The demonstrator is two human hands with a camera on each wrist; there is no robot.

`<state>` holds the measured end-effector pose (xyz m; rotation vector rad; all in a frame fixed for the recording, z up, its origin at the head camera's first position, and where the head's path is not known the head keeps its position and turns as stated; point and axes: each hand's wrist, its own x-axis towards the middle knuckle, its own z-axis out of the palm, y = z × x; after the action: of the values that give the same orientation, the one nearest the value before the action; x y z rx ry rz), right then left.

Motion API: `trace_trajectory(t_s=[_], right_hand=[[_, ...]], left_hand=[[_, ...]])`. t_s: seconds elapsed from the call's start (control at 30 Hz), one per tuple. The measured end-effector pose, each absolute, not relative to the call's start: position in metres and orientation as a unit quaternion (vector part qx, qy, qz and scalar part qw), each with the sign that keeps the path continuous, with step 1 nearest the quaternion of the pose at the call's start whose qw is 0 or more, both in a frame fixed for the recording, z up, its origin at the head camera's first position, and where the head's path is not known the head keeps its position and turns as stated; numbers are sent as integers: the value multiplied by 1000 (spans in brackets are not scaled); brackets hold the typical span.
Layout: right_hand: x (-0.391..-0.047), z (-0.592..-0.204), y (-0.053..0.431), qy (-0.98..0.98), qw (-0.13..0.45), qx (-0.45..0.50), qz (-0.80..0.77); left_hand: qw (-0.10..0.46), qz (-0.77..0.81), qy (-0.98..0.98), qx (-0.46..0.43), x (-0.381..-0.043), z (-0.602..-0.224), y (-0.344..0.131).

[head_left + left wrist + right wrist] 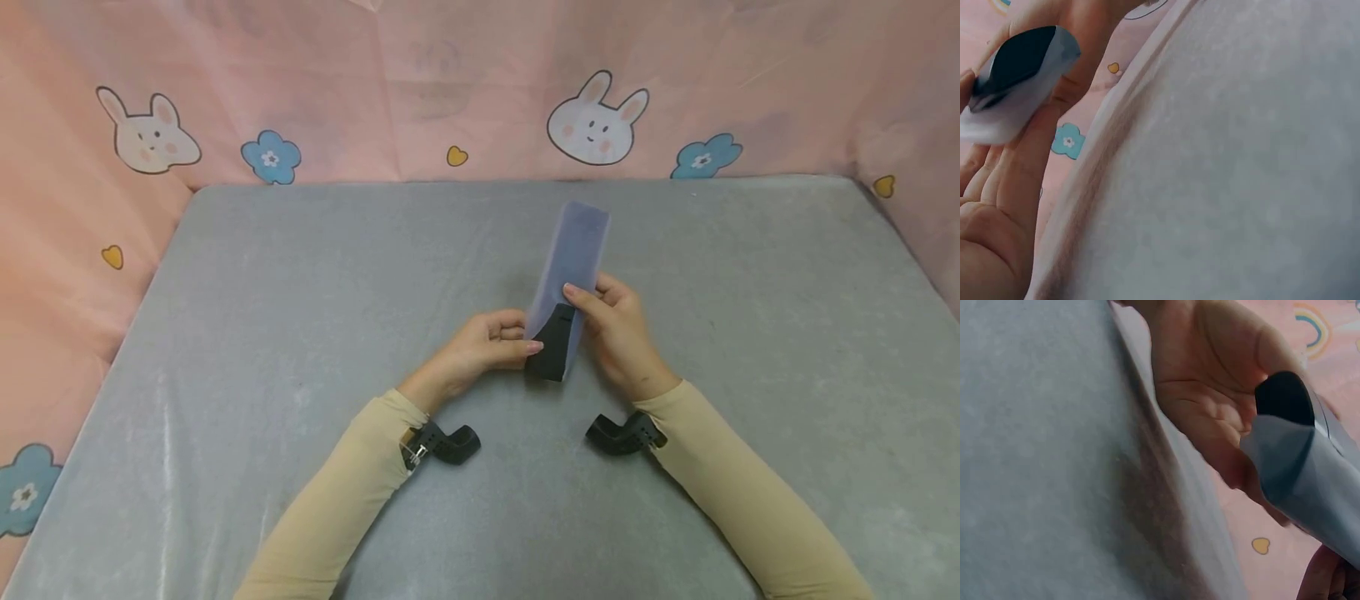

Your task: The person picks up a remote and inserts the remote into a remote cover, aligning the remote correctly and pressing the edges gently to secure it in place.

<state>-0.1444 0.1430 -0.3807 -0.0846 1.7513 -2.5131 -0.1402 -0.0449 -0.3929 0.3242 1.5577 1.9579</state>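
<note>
A long, flat, translucent bluish sleeve [577, 250] is held above the table, tilted with its far end slightly right. At its near end is a black tapered object [553, 346], whose exact kind I cannot tell. My left hand [480, 346] pinches this near end, thumb on top of the black part and fingers beneath. Farther up, my right hand [621, 337] grips the sleeve's right edge with its thumb laid over the top. The right wrist view shows the dark piece [1285, 399] sitting within the sleeve's opening [1285, 450].
A grey cloth-like cover [300, 275] spreads over the table. Pink curtains [420, 67] with rabbits, flowers and hearts stand behind and at both sides. Black wrist mounts [453, 446] stick out from both beige sleeves.
</note>
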Motion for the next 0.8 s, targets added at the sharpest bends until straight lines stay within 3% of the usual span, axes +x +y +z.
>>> trace_trajectory(t_s=[0.2, 0.57, 0.8], right_hand=[[-146, -379, 145, 549, 9, -22, -836], [-141, -379, 137, 561, 16, -31, -827], [-143, -379, 139, 536, 0, -20, -844]], left_hand=[[299, 750, 577, 125, -141, -395, -44], [305, 760, 564, 108, -139, -397, -42], [242, 779, 570, 96, -139, -398, -41]])
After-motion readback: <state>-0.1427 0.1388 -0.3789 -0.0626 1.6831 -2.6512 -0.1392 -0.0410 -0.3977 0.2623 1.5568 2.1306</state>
